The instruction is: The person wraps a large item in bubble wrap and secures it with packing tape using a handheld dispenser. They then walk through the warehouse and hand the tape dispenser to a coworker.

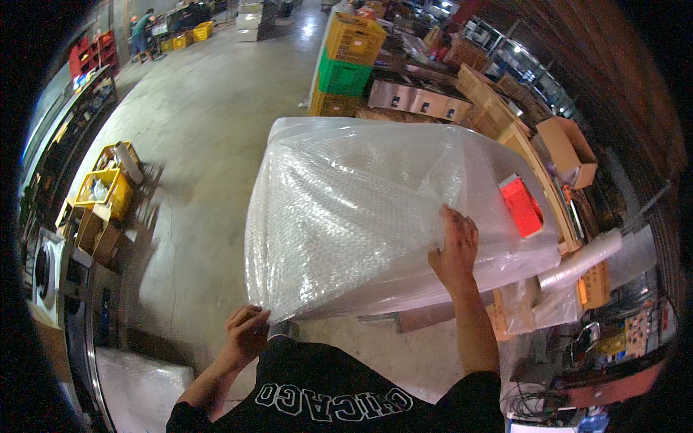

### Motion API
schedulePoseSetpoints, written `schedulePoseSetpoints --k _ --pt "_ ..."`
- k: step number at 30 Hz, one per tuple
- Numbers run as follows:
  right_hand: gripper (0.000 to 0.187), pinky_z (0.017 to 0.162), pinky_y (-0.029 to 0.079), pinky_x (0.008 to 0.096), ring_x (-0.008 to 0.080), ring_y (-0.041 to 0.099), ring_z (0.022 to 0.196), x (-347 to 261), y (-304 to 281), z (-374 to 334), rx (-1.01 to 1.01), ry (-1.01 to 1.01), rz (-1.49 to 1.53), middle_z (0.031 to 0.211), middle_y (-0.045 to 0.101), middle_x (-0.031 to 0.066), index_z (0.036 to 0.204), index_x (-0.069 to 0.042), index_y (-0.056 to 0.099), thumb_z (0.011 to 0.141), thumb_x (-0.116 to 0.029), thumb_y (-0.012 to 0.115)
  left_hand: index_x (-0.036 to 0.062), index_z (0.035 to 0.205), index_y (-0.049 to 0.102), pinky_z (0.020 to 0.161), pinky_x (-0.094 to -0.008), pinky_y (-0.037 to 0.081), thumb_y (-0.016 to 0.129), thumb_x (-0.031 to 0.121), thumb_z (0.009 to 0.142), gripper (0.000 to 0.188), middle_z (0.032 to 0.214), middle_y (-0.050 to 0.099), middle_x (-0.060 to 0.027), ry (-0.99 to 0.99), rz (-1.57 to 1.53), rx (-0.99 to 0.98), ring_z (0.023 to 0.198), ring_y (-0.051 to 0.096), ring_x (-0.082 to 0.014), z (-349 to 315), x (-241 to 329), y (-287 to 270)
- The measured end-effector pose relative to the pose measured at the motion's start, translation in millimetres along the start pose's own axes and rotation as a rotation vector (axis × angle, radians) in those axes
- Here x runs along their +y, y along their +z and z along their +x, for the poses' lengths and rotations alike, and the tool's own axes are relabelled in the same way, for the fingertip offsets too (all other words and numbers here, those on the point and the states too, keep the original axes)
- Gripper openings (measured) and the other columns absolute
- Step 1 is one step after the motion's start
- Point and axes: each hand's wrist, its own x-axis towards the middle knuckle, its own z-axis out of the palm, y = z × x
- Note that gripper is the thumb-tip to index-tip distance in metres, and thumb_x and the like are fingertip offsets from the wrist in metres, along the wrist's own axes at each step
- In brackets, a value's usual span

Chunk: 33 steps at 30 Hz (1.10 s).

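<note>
A large box-shaped bundle under clear bubble wrap (346, 209) stands in front of me; what it contains is hidden. My left hand (247, 333) is closed on the near-left lower corner of the wrap, pulling it into a point. My right hand (458, 249) lies against the right part of the wrapped top, thumb apart from its fingers, which are partly bent. Right of that hand, a bright red flat packet (521, 206) rests on the bundle's top. Creases run across the wrap from the left corner toward the right hand.
Stacked yellow and green crates (345, 77) stand beyond the bundle, beside a metal unit with knobs (420, 99). At right are an open cardboard box (567, 153) and a roll of clear wrap (581, 261). Yellow bins (108, 191) line the left; a person (142, 35) stands far back.
</note>
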Motion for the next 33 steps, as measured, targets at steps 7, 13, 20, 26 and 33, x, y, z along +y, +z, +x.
schedulePoseSetpoints --k 7,13,20,26,33 --pt "0.062 0.111 0.038 0.0532 0.0303 0.06 0.118 5.6 -8.6 18.6 0.15 -0.137 -0.106 0.118 0.069 0.0075 0.123 -0.012 0.067 0.063 0.003 0.064 0.0079 0.102 0.074 0.078 -0.0417 0.056 0.078 0.002 0.071 0.032 0.087 0.069 -0.0087 0.007 -0.008 -0.015 0.085 0.07 -0.0281 -11.0 -4.9 14.5" --pt "0.058 0.113 0.035 0.0554 0.0281 0.058 0.124 34.8 -23.7 18.6 0.09 -0.192 -0.279 0.118 0.07 0.0022 0.117 -0.018 0.071 0.064 0.004 0.065 0.011 0.1 0.074 0.079 -0.0411 0.054 0.079 0.008 0.072 0.029 0.088 0.069 -0.0052 0.114 0.057 0.035 0.085 0.069 -0.0258 -19.5 -2.1 41.8" --pt "0.053 0.117 0.029 0.0558 0.0296 0.056 0.128 37.3 -10.1 -17.6 0.01 -0.156 -0.241 0.119 0.07 0.0028 0.116 -0.015 0.072 0.068 0.004 0.061 0.0104 0.101 0.072 0.074 -0.0416 0.05 0.077 0.009 0.072 0.03 0.086 0.063 -0.0042 0.073 -0.004 -0.013 0.081 0.064 -0.0253 -21.1 0.3 -3.5" --pt "0.036 0.116 0.03 0.0606 0.0279 0.058 0.124 5.8 -2.6 -45.1 -0.047 -0.31 -0.257 0.116 0.069 0.0028 0.107 -0.012 0.072 0.073 -0.002 0.07 0.0098 0.103 0.072 0.074 -0.042 0.048 0.073 0.017 0.073 0.031 0.091 0.063 -0.0069 0.136 0.043 -0.195 0.084 0.063 -0.0269 -44.8 -60.6 -31.1" --pt "0.032 0.116 0.033 0.057 0.0259 0.06 0.121 0.0 2.6 -52.5 -0.086 -0.26 -0.199 0.115 0.068 0.0032 0.104 -0.011 0.072 0.074 -0.002 0.072 0.0051 0.106 0.07 0.079 -0.0416 0.05 0.07 0.02 0.088 0.024 0.097 0.068 -0.0076 -0.284 -0.207 -0.142 0.09 0.064 -0.0244 -55.2 -64.7 -6.3"
